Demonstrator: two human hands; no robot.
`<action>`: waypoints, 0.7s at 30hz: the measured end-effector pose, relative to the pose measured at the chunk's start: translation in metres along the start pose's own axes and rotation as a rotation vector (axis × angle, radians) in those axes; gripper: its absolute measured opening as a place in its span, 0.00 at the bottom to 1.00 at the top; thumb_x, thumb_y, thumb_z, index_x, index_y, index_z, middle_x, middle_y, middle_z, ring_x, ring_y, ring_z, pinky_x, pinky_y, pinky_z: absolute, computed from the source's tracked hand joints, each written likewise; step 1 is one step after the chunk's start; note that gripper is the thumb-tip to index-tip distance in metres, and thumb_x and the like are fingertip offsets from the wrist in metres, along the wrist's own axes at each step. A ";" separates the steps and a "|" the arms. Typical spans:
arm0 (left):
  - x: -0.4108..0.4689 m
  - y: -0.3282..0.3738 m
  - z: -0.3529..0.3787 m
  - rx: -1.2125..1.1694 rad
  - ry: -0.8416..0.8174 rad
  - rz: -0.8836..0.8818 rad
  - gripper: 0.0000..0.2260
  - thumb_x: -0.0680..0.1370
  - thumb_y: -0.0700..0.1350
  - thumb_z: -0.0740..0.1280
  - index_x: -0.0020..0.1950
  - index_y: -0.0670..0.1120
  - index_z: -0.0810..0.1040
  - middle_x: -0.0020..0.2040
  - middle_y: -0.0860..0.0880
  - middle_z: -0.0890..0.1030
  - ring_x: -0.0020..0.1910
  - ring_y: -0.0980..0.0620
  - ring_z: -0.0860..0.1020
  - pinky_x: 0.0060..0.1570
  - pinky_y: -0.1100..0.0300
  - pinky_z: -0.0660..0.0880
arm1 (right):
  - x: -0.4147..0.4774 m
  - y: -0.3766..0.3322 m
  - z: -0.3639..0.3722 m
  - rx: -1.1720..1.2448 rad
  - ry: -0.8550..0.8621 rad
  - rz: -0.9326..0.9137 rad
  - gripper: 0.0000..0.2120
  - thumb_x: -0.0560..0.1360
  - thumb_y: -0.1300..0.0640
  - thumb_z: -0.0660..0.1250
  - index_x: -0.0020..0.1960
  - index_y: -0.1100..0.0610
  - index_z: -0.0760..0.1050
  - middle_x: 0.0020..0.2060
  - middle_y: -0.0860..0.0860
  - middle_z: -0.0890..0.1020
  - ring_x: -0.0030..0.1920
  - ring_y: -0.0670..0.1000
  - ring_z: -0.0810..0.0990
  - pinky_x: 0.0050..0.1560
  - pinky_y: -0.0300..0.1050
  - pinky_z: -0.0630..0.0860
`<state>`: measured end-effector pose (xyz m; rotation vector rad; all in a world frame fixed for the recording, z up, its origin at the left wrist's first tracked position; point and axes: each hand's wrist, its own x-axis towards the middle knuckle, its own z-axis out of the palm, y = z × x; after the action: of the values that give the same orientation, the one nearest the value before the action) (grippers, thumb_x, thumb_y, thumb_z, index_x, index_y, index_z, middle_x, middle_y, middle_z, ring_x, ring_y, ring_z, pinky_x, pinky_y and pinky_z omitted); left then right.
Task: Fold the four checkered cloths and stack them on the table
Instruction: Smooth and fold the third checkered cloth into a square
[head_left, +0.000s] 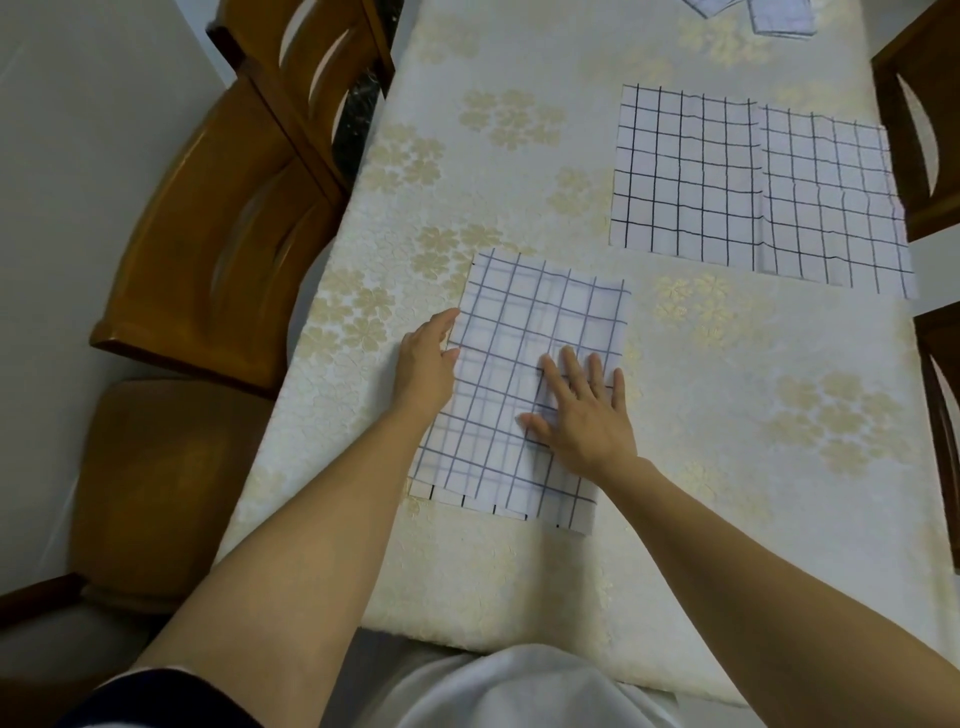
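Both left hand (426, 366) and right hand (584, 421), fingers (571, 370) straight, touch cloth (524, 317) on floral table (727, 374) amid chairs (218, 234).

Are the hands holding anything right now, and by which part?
Nothing is gripped. The right hand presses flat on the right half of the folded purple-checked cloth; the left hand rests straight-fingered against its left edge.

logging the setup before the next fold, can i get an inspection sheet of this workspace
surface: table under cream floral covering
job's things: folded purple-grid cloth near, black-lined edge peeking beneath; black-grid cloth spread flat far right; cloth pieces at far edge
clutter: nothing seen
hands: left hand at purple-grid cloth's left edge; right hand flat on it
cables: nothing seen
surroundings: wooden chairs on both sides
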<state>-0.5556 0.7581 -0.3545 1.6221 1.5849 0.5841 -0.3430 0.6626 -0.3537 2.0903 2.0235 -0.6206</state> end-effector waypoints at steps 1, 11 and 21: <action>-0.001 0.000 0.000 -0.006 -0.002 -0.004 0.24 0.83 0.34 0.63 0.76 0.51 0.71 0.70 0.47 0.76 0.66 0.49 0.73 0.66 0.56 0.73 | -0.001 0.002 -0.001 0.010 0.040 0.000 0.38 0.79 0.29 0.42 0.82 0.46 0.36 0.81 0.50 0.37 0.79 0.57 0.32 0.78 0.61 0.34; -0.029 0.026 0.027 0.352 0.029 0.270 0.23 0.85 0.44 0.62 0.81 0.49 0.64 0.81 0.49 0.62 0.81 0.47 0.56 0.80 0.49 0.55 | -0.007 0.027 0.007 -0.033 0.044 -0.050 0.42 0.74 0.27 0.33 0.82 0.48 0.38 0.81 0.49 0.38 0.80 0.57 0.33 0.78 0.61 0.34; -0.057 0.049 0.108 0.766 -0.354 0.390 0.30 0.86 0.60 0.45 0.84 0.51 0.38 0.84 0.48 0.37 0.82 0.44 0.35 0.79 0.45 0.35 | -0.006 0.064 -0.003 0.151 0.177 0.002 0.35 0.79 0.40 0.37 0.82 0.54 0.50 0.82 0.51 0.49 0.81 0.57 0.44 0.80 0.56 0.41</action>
<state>-0.4481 0.6839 -0.3684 2.4659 1.2909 -0.1718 -0.2796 0.6543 -0.3592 2.3082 2.1265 -0.6265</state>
